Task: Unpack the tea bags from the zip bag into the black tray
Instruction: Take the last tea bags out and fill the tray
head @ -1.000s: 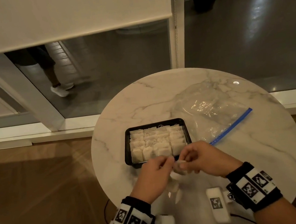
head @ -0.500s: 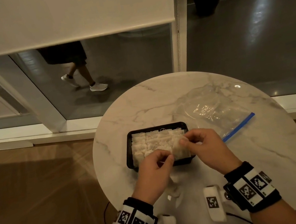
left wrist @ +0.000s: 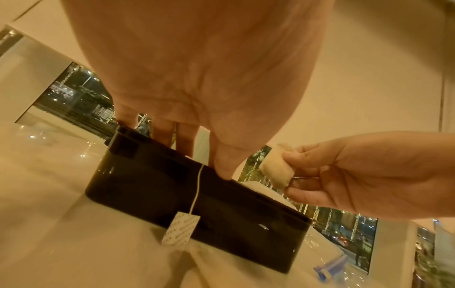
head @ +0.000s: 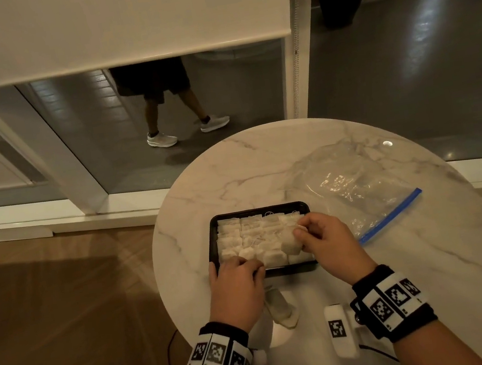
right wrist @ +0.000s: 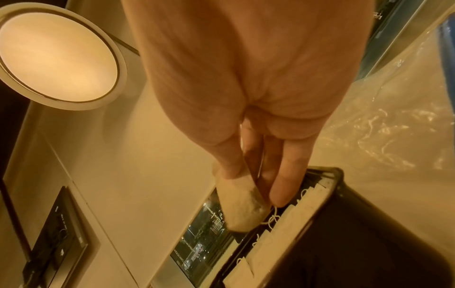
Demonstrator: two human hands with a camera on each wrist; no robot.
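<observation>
Paper tea bag (head: 291, 242) is pinched in my right hand (head: 326, 241) over the right side of the black tray (head: 212, 242), which is packed nearly full. Risk: wedging it in lifts the neighbours, or a string snags. One tag (left wrist: 181, 231) already hangs over the near wall. Left hand (head: 236, 286) is relaxed, fingers on the near rim, steadying. Zip bag (head: 357, 193) looks empty and lies just right of the tray on the surface (head: 433, 263).

Right hand (head: 329, 241) pinches tea bag (head: 290, 244) over black tray (head: 211, 244).
</observation>
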